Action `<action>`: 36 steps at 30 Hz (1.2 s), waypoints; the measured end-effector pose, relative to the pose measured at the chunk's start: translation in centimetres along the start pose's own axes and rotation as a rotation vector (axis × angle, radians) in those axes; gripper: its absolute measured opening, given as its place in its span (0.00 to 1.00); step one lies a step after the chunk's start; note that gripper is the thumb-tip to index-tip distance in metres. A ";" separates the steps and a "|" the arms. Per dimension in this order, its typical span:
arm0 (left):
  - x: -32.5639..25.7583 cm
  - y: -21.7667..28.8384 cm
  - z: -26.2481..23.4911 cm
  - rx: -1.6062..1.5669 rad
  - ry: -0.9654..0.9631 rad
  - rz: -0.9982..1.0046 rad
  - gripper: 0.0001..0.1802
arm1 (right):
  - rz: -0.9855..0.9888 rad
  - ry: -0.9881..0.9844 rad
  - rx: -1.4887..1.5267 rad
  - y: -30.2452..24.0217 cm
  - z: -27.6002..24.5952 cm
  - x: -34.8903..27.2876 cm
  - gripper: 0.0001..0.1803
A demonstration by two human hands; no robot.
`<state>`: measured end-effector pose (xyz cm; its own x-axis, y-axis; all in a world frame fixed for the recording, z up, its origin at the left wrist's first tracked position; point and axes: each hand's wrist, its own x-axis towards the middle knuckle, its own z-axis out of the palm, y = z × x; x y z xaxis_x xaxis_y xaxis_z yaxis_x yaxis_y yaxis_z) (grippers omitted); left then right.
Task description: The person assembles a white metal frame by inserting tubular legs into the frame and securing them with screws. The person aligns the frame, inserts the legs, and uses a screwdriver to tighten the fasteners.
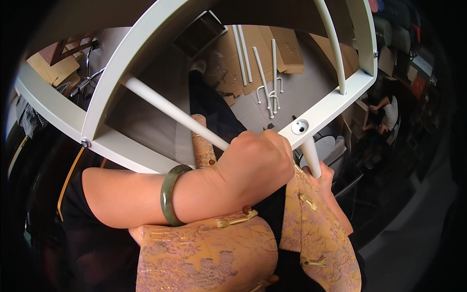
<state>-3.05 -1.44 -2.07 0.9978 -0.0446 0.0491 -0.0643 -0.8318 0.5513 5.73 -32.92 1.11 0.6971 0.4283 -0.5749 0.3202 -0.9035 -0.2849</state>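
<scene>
Frame (332, 105) in both hands (260, 159)

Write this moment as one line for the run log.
left hand: closed on white frame | right hand: holding white rod | beyond: cardboard, loose white rods

- Wide window in the middle, between the left rod (170, 109) and the right rod (333, 48): a hand fits through!
- Far right, a tighter slot, right rod against white frame (334, 104).
- Near side's crowded: left hand (258, 160) covers the rail, right hand (325, 179) blocks the white leg (311, 156).
- Beyond, hooked poles (274, 63) clutter the floor.
</scene>
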 end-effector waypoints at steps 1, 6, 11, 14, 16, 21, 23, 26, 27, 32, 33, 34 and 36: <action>0.2 0.1 0.0 0.001 0.001 0.012 0.19 | 0.026 -0.028 0.026 -0.1 -0.7 0.1 0.16; 0.5 0.2 -0.1 0.006 0.000 0.024 0.19 | 0.143 -0.173 0.041 -0.9 -1.9 0.2 0.15; 0.8 0.3 -0.1 0.010 -0.004 0.029 0.19 | 0.152 -0.248 0.063 -0.6 -2.2 0.8 0.15; 0.8 0.4 -0.1 0.007 -0.007 0.019 0.20 | 0.116 -0.244 0.056 0.1 -2.1 1.4 0.15; 0.8 0.5 -0.1 0.015 -0.013 0.020 0.20 | 0.092 -0.205 0.048 0.5 -1.6 1.6 0.15; 0.6 0.5 -0.1 0.014 -0.002 0.001 0.20 | 0.059 -0.185 0.066 0.7 -0.8 1.4 0.14; 0.5 0.5 -0.1 0.005 0.012 -0.003 0.20 | 0.090 -0.220 0.106 0.4 -0.8 1.4 0.14; 0.4 0.6 0.2 -0.007 0.034 -0.008 0.19 | 0.127 -0.227 0.108 -0.2 -1.1 1.2 0.13; 0.3 0.6 0.3 -0.006 0.027 -0.015 0.19 | 0.116 -0.207 0.084 -0.5 -1.1 1.0 0.13; 0.0 0.7 0.4 -0.001 0.012 -0.017 0.19 | 0.115 -0.146 0.048 -1.2 -1.0 -0.2 0.14; 0.0 0.7 0.3 -0.003 0.011 -0.025 0.19 | 0.103 -0.121 0.026 -1.2 -1.0 -0.4 0.14; 0.0 0.8 0.3 0.018 0.012 -0.039 0.19 | 0.094 -0.112 0.013 -1.2 -1.1 -0.5 0.15; 0.3 1.2 0.2 -0.005 -0.001 -0.033 0.19 | 0.075 -0.071 -0.018 -1.0 -1.3 -0.6 0.15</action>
<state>-2.85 -2.56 -1.56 0.9994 -0.0173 0.0300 -0.0311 -0.8300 0.5569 5.83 -32.33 2.72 0.6727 0.3584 -0.6473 0.2804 -0.9331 -0.2252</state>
